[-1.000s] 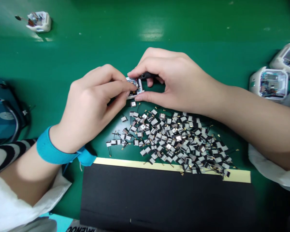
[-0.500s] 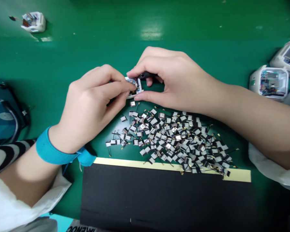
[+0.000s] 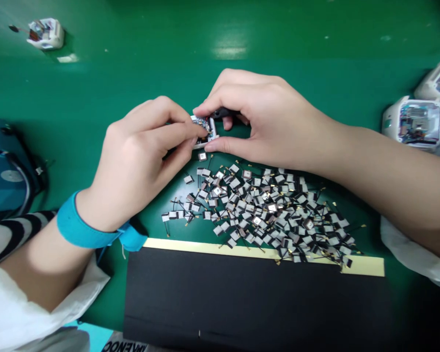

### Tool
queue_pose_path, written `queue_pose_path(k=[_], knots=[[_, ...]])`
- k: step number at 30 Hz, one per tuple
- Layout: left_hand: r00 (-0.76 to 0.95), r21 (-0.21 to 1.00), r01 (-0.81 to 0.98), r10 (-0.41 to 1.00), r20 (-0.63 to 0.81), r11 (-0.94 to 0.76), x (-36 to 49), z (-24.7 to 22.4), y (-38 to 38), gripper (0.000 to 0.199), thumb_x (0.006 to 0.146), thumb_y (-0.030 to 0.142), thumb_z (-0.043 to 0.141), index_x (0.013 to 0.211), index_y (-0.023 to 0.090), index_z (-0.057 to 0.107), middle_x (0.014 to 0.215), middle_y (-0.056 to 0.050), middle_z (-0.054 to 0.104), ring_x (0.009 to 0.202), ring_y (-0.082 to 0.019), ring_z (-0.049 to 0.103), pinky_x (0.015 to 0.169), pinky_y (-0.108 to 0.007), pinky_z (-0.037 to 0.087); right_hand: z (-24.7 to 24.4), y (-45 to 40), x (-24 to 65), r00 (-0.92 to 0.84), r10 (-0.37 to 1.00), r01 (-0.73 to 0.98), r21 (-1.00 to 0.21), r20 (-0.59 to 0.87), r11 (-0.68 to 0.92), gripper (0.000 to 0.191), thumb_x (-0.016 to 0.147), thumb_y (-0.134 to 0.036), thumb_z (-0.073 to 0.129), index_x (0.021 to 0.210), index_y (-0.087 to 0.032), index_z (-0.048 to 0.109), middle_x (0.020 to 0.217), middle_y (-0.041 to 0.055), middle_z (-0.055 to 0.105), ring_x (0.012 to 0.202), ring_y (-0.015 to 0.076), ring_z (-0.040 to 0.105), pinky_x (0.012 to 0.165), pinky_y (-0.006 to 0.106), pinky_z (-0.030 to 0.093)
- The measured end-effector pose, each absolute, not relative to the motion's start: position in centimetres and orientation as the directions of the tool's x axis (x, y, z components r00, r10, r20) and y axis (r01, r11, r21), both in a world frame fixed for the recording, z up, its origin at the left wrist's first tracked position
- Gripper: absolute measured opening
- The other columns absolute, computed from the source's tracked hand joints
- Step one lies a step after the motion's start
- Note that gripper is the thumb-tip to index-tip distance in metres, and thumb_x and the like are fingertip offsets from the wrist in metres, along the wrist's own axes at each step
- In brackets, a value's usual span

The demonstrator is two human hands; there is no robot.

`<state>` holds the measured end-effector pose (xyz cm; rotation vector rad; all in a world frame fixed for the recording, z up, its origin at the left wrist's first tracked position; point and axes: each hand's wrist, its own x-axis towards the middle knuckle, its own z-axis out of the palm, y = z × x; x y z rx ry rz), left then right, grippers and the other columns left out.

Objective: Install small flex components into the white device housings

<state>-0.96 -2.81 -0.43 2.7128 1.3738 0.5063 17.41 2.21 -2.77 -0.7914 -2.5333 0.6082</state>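
A small white electronic housing (image 3: 215, 128) with an exposed circuit board (image 3: 202, 123) is held between both hands, above the middle of the green table. My right hand (image 3: 262, 117) is closed on its right side, thumb at the lower edge and index finger at the upper one. A black object, perhaps a tool handle (image 3: 223, 113), is tucked under the right fingers. From the left, my left hand (image 3: 143, 146) is closed on the housing, with a fingertip pressed on the board. The left fingers hide part of the housing. Just below lies one small square module (image 3: 203, 156).
A pile of small square modules with short black leads (image 3: 256, 210) spreads over the table and onto a yellow strip (image 3: 205, 246) edging a black sheet (image 3: 242, 303). White housings stand at right (image 3: 412, 122) and upper left (image 3: 46, 34). A blue box (image 3: 7, 166) sits left.
Both hands keep nearly the same pose on the housing. The camera view has shifted slightly, so things near the left and right edges appear a little displaced.
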Motion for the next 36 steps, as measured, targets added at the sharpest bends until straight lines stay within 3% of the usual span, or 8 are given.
queue_pose_path(k=[12,15,19,22,24,27,31,36], knots=[[0.573,0.18,0.759,0.774,0.271,-0.625,-1.0,-0.5,-2.8,0.021,0.086,0.021,0.042,0.094,0.013,0.061,0.09,-0.005,0.058,0.083,-0.014,0.053,0.073,-0.025,0.043,-3.1,2.3,17.5,-0.76,0.567,0.388,-0.478,0.317,0.788,0.035,0.076,-0.042,0.055,0.099,-0.016,0.052,0.094,-0.001,0.05,0.08,0.0101,0.053,0.065,0.021,0.044],[0.586,0.188,0.743,0.76,0.283,-0.643,-1.1,-0.6,-2.7,0.021,0.085,0.02,0.043,0.093,0.012,0.061,0.089,-0.007,0.058,0.081,-0.014,0.053,0.072,-0.025,0.043,-3.0,2.5,17.6,-0.772,0.561,0.38,-0.491,0.299,0.784,0.032,0.08,-0.037,0.053,0.101,-0.014,0.052,0.097,0.0023,0.051,0.087,0.0123,0.052,0.073,0.023,0.044],[0.593,0.169,0.744,0.755,0.279,-0.647,-1.2,-0.6,-2.7,0.019,0.085,0.021,0.042,0.095,0.018,0.059,0.09,-0.003,0.057,0.08,-0.014,0.052,0.072,-0.025,0.043,-2.6,2.7,18.2,-0.738,0.589,0.363,-0.544,0.327,0.757,0.026,0.09,-0.019,0.031,0.104,-0.012,0.052,0.1,0.0048,0.053,0.097,0.0101,0.048,0.087,0.022,0.039],[0.588,0.163,0.749,0.757,0.284,-0.643,-1.3,-0.7,-2.7,0.019,0.086,0.022,0.041,0.094,0.019,0.058,0.09,-0.002,0.056,0.08,-0.013,0.051,0.071,-0.025,0.044,-2.4,2.7,18.8,-0.668,0.632,0.399,-0.528,0.392,0.749,0.023,0.089,-0.021,0.036,0.097,-0.018,0.057,0.097,0.0016,0.052,0.098,0.0126,0.048,0.089,0.028,0.039],[0.597,0.161,0.736,0.743,0.304,-0.657,-1.3,-0.7,-2.6,0.019,0.085,0.021,0.042,0.093,0.017,0.058,0.088,-0.003,0.056,0.079,-0.014,0.051,0.069,-0.026,0.044,-2.2,2.6,19.2,-0.625,0.655,0.434,-0.508,0.425,0.744,0.019,0.087,-0.025,0.043,0.093,-0.021,0.06,0.092,0.0006,0.053,0.095,0.0146,0.049,0.087,0.031,0.041],[0.6,0.187,0.723,0.738,0.307,-0.665,-1.3,-0.8,-2.5,0.017,0.084,0.022,0.044,0.09,0.017,0.059,0.085,-0.003,0.056,0.083,-0.016,0.051,0.072,-0.028,0.044,-1.8,2.0,19.4,-0.531,0.706,0.448,-0.552,0.469,0.704,0.015,0.083,-0.025,0.05,0.09,-0.021,0.062,0.082,0.0001,0.056,0.082,0.0129,0.055,0.075,0.027,0.046],[0.583,0.271,0.711,0.759,0.289,-0.649,-1.3,-0.9,-2.5,0.016,0.084,0.021,0.044,0.088,0.018,0.059,0.087,-0.003,0.055,0.094,-0.017,0.05,0.082,-0.031,0.043,-1.5,0.9,18.8,-0.402,0.743,0.356,-0.657,0.535,0.665,0.006,0.076,-0.023,0.059,0.079,-0.019,0.062,0.076,-0.0014,0.059,0.072,0.0117,0.058,0.065,0.024,0.05],[0.561,0.274,0.737,0.786,0.26,-0.617,-1.4,-1.1,-2.6,0.02,0.086,0.021,0.038,0.084,0.016,0.058,0.087,-0.003,0.055,0.088,-0.015,0.054,0.075,-0.028,0.046,-1.8,0.2,17.4,-0.369,0.746,0.265,-0.707,0.554,0.656,0.009,0.074,-0.024,0.061,0.069,-0.017,0.058,0.07,-0.0026,0.059,0.07,0.0119,0.06,0.061,0.024,0.051]])
